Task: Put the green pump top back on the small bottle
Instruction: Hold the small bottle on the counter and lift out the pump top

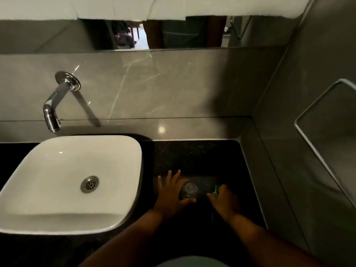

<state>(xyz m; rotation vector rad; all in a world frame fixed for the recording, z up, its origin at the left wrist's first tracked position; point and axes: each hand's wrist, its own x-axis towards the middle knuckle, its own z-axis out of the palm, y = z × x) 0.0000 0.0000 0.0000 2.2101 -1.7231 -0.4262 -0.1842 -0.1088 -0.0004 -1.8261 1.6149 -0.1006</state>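
The small bottle [190, 190] stands upright on the black counter [202, 155], just right of the white sink [73, 182]. Its neck is uncapped. It is clear and blurred; no label or writing can be read on it. The left hand [171, 193] rests against its left side, fingers spread wide, thumb under its near edge. Just right of the bottle, the right hand [224, 199] has its fingers closed around the green pump top [215, 189], of which only a sliver shows. A chrome tap [55, 105] projects from the grey wall over the sink.
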